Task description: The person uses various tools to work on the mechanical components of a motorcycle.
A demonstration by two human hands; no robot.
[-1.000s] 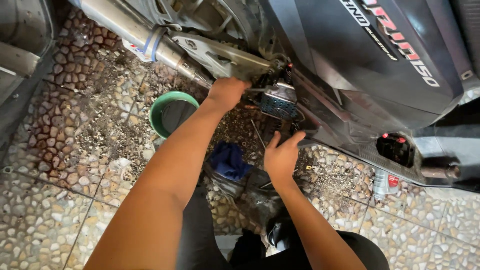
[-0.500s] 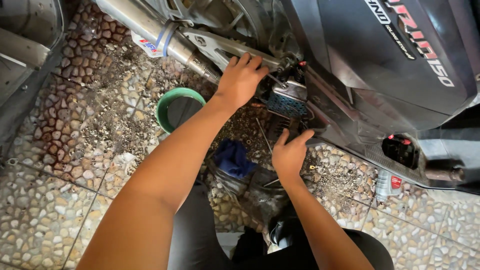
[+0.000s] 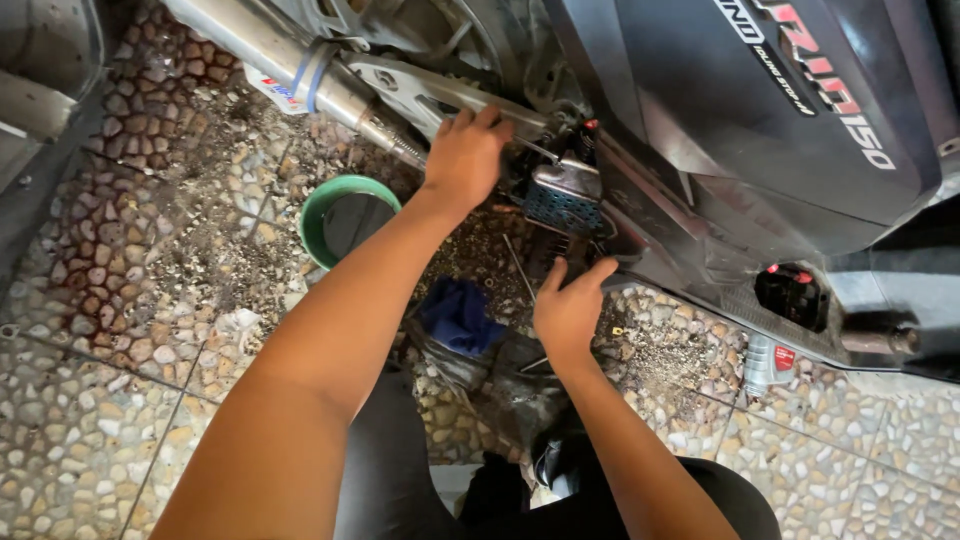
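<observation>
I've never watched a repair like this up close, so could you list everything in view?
motorbike body: one, dark, upper right
exhaust pipe: one, silver, upper left
metal bracket: one, grey, under the left hand
ribbed engine cover: one, grey, centre, between the hands
basin: one, green rim, on the floor left of centre
rag: one, blue, floor beside the right hand
small bottle: one, grey with red label, right floor
pebble-tiled floor: dirty
left hand: resting on the bracket
right hand: fingers spread, reaching under the bike
</observation>
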